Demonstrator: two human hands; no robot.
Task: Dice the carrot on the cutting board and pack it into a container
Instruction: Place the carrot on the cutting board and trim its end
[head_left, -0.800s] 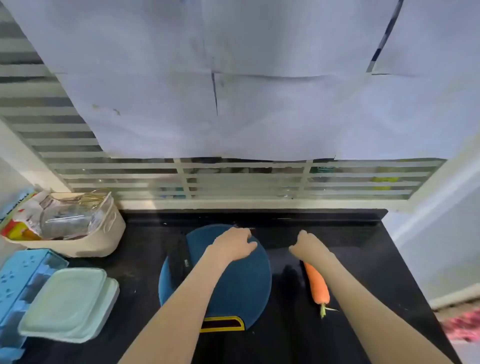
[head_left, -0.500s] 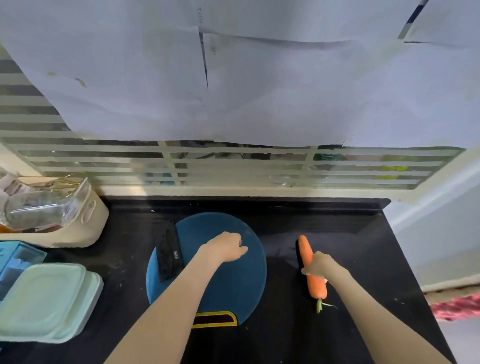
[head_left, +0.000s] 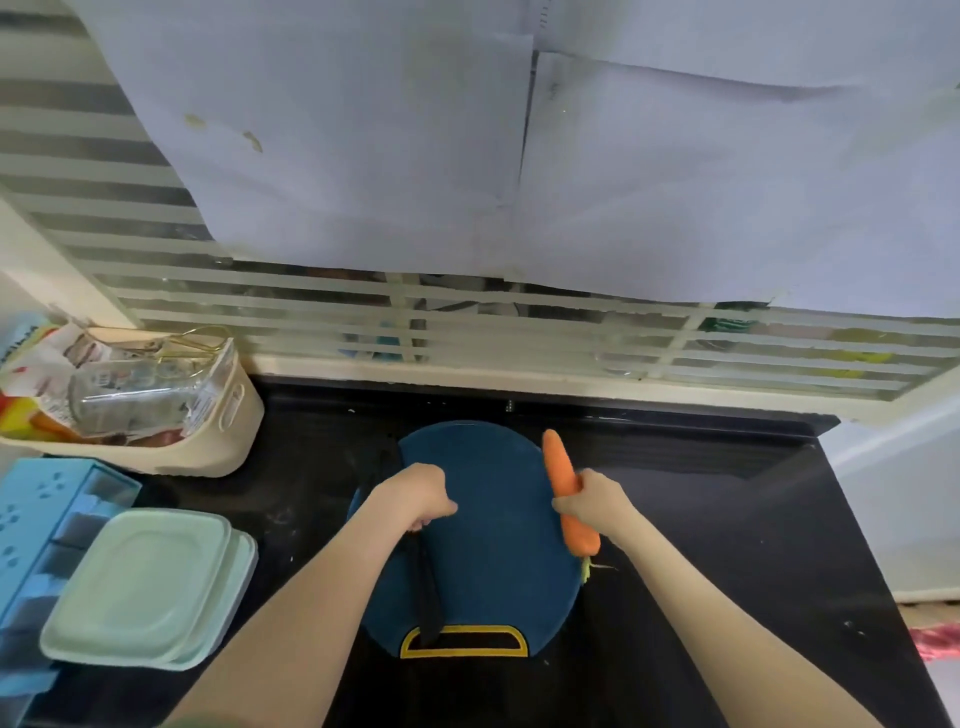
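In the head view, the right hand (head_left: 592, 503) is wrapped round the middle of the carrot (head_left: 559, 462), which is at the right edge of the blue cutting board (head_left: 493, 551). The left hand (head_left: 420, 496) is curled round one end of a dark knife (head_left: 429, 587) (bare or sheathed, I cannot tell). The carrot should go flat mid-board, clear of the rim, before any cut. The lidded container (head_left: 145, 582) waits well to the left.
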